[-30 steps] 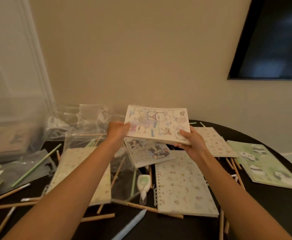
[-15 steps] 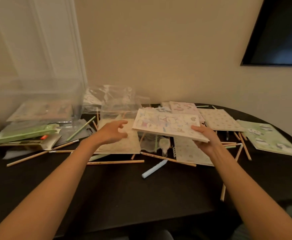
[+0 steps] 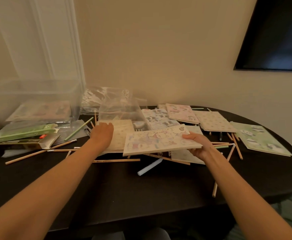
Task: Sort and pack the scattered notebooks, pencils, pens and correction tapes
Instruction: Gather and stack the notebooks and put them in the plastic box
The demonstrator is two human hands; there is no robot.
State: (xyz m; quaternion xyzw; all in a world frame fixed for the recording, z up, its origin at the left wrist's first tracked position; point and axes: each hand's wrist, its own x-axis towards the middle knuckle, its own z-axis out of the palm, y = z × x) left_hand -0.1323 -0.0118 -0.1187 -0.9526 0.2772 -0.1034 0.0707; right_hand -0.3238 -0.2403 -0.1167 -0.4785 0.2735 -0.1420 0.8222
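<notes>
- While I watch through the head camera, the right hand (image 3: 196,144) grips a cartoon-cover notebook (image 3: 155,142) by its right edge. The thumb is on top of the cover and the fingers are curled underneath.
- I see that notebook held clear of the dark table (image 3: 141,191), near the middle of the clutter, above a pale spiral notebook (image 3: 185,156).
- The left hand (image 3: 102,134) lies palm down with its fingers relaxed and gripping nothing. It rests on a beige notebook (image 3: 122,135) just left of the held one.
- Behind these, towards the wall, I make out a black-and-white notebook (image 3: 157,118), a pink notebook (image 3: 181,112) and a dotted notebook (image 3: 214,121), overlapping one another.
- A green panda notebook (image 3: 261,139) lies flat at the far right of the table.
- Wooden pencils (image 3: 29,155) lie scattered on the left, and more fan out beside the right wrist.
- A green pencil (image 3: 79,128) lies slanted near the left hand.
- A light blue pen (image 3: 150,168) lies on the table just in front of the held notebook.
- At the far left stands a clear plastic bin (image 3: 32,101), with a green box (image 3: 20,133) lying in front of it.
- Crumpled clear bags (image 3: 114,103) sit against the wall.
- A dark screen (image 3: 277,35) hangs on the wall at upper right.
</notes>
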